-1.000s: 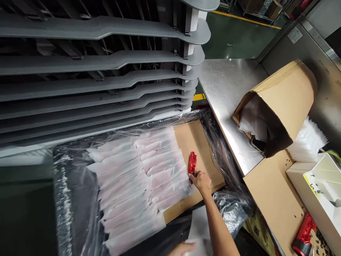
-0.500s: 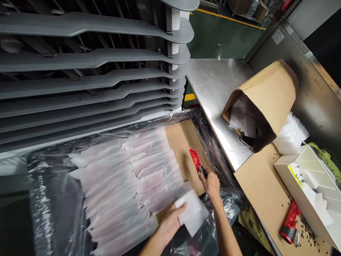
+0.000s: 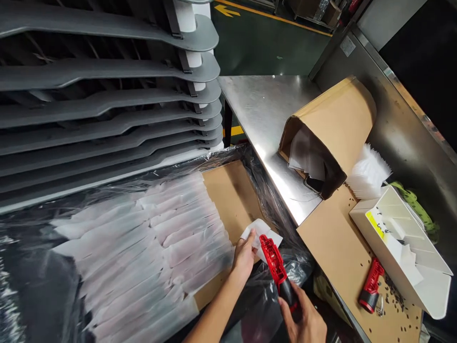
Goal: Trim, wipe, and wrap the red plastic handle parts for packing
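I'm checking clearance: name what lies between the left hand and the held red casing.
The head view shows a white sheet between the left hand, which holds it, and the red casing.

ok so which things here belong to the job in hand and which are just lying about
Job:
red-and-black casing in the right hand
white sheet in the left hand
probably wrapped pieces, second casing

Seemingly lying about:
green item
scattered black bits
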Tool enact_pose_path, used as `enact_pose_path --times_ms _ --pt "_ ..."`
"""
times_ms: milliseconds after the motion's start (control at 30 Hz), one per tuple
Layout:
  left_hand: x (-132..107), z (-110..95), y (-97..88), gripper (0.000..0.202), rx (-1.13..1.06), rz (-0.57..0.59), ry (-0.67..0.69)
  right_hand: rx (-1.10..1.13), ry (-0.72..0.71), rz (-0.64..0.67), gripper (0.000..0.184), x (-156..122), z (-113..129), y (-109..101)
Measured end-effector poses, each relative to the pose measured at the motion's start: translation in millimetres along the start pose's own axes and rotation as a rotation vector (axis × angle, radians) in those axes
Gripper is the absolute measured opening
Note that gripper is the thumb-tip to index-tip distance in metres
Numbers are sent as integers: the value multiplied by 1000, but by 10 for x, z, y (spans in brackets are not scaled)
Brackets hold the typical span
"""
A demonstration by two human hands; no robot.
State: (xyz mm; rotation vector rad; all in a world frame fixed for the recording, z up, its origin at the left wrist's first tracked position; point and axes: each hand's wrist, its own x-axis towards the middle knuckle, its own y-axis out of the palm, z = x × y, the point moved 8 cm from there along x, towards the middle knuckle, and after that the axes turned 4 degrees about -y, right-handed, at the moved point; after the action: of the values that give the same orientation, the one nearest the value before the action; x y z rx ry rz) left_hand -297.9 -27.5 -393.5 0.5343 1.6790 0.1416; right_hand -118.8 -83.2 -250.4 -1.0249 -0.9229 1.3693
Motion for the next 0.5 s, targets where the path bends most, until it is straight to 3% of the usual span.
enact_pose_path --times_ms 333,500 --pt "-143 -118 8 29 -1 82 73 -84 -6 23 73 79 1 19" --pt "-226 -87 110 33 11 207 -12 176 14 145 69 71 6 185"
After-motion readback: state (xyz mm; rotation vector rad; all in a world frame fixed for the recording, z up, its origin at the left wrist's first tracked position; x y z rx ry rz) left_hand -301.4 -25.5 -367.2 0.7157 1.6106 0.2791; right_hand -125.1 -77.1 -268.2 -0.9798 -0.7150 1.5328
